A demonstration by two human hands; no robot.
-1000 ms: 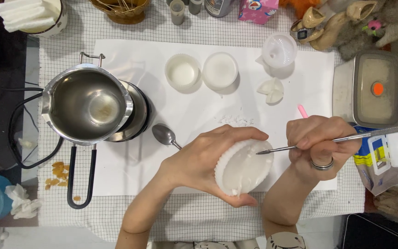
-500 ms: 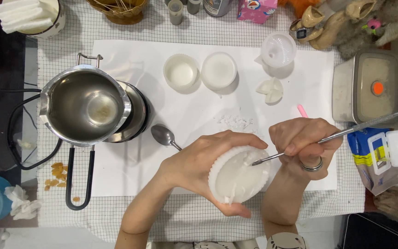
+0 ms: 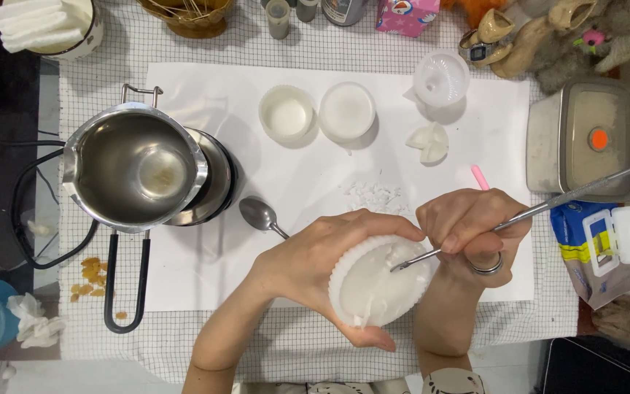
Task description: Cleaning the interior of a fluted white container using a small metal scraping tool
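Observation:
My left hand (image 3: 320, 264) grips a white fluted mould (image 3: 378, 284) filled with solid white wax, tilted toward me above the front edge of the white paper sheet (image 3: 308, 175). My right hand (image 3: 472, 222), with a ring on one finger, holds a long thin metal tool (image 3: 555, 201) whose tip presses into the wax surface. The tool's far end reaches out to the right over a metal scale. Small white wax crumbs (image 3: 375, 195) lie on the paper just behind my hands.
A steel melting pot (image 3: 136, 168) sits on a small burner at left, its black handle toward me. A spoon (image 3: 258, 214) lies beside it. Two white moulds (image 3: 316, 113), a clear funnel-like cup (image 3: 441, 77) and a wax chunk (image 3: 429, 143) lie behind. A metal scale (image 3: 585, 138) stands at right.
The mould has shifted slightly lower in my left hand and tilted more. The tool's tip moved across the wax and its far end swung upward to the right.

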